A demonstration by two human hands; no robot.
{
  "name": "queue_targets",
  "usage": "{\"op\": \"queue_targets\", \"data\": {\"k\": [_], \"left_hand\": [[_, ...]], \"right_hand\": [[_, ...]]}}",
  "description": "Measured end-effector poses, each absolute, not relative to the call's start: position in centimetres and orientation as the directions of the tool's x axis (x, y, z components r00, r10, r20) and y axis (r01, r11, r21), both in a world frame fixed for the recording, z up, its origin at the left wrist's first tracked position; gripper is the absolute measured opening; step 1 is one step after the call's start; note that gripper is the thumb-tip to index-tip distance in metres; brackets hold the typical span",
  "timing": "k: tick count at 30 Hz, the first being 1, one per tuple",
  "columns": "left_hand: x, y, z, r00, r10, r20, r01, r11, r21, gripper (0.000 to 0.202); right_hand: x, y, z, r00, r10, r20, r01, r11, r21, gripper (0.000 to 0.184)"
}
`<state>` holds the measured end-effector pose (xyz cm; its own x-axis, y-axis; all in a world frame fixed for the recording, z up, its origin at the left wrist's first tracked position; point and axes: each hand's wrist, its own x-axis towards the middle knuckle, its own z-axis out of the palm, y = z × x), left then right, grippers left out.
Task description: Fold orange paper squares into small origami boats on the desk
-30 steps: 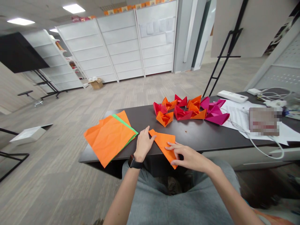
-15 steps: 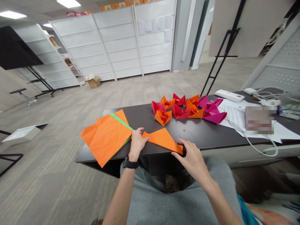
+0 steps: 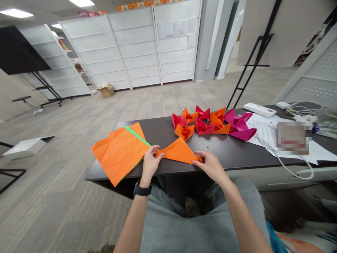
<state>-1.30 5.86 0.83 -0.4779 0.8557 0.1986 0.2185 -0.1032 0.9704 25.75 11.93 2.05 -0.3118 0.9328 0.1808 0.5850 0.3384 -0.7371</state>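
Between the fingertips of the left hand (image 3: 151,161) and the right hand (image 3: 212,167) stretches a folded orange sheet (image 3: 179,151), a broad, low triangle with its long edge toward the person and its peak pointing away from the fingers. The left hand has its thumb and fingers closed together on the left corner, thumb on the near side. The right hand pinches the opposite corner, its thumb and index finger nearly meeting on a narrow tip of paper; the other fingers curl behind and are partly hidden. Whether the sheet lies flat on the dark table (image 3: 158,128) or is slightly raised by the fingers, I cannot tell.

Just left of the left fingers is a stack of orange paper (image 3: 118,151), overhanging the table's near edge, with a green sheet (image 3: 138,136) showing as a strip along its side. A black watch (image 3: 142,188) circles the wrist below those fingers.

Beyond the fingers of both hands, past the triangle's peak, stand orange folded shapes (image 3: 184,131) and red folded shapes (image 3: 204,127), close together. Farther along, beyond the right fingers, are magenta folded shapes (image 3: 242,131). Well to the right of the right fingers lie white papers (image 3: 260,128) and a white cable (image 3: 296,173).
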Motion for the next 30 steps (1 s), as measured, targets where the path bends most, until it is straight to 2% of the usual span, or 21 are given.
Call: {"op": "queue_targets", "data": {"k": [2,6,8,11,15,20,27,30], "left_hand": [[-1.3,5.7,0.8,-0.468,0.862,0.194,0.158,-0.134,0.978,0.034],[-1.2,5.4,1.1,-0.491,0.858,0.153,-0.021,-0.187,0.982,0.040],[-1.1,5.3,1.3,-0.514,0.848,0.124,-0.096,-0.201,0.975,0.049],[-0.9,5.4,1.5,-0.517,0.854,0.057,-0.197,-0.183,0.963,0.064],[-0.7,5.4,1.6,-0.494,0.867,0.063,-0.139,-0.150,0.979,0.058],[-0.4,5.1,1.8,-0.406,0.905,0.126,-0.023,-0.148,0.989,0.039],[0.2,5.0,2.0,-0.386,0.917,0.106,-0.088,-0.151,0.985,0.051],[0.3,5.1,1.9,-0.436,0.892,0.122,-0.084,-0.175,0.981,0.049]], "right_hand": [[25.4,13.0,2.0,-0.328,0.925,0.194,0.480,0.340,-0.809,0.023],[24.9,14.3,2.0,-0.224,0.967,0.123,0.159,0.161,-0.974,0.041],[24.9,14.4,2.0,-0.174,0.982,0.069,0.043,0.078,-0.996,0.049],[25.1,14.1,1.8,-0.107,0.993,0.052,-0.052,0.047,-0.998,0.049],[25.5,14.0,1.7,-0.017,0.998,0.066,-0.160,0.063,-0.985,0.048],[25.5,14.0,1.5,-0.020,0.992,0.127,-0.138,0.123,-0.983,0.040],[25.2,13.6,1.4,-0.005,0.981,0.194,-0.075,0.193,-0.978,0.039],[25.3,13.4,1.4,-0.062,0.971,0.229,-0.040,0.227,-0.973,0.040]]}}
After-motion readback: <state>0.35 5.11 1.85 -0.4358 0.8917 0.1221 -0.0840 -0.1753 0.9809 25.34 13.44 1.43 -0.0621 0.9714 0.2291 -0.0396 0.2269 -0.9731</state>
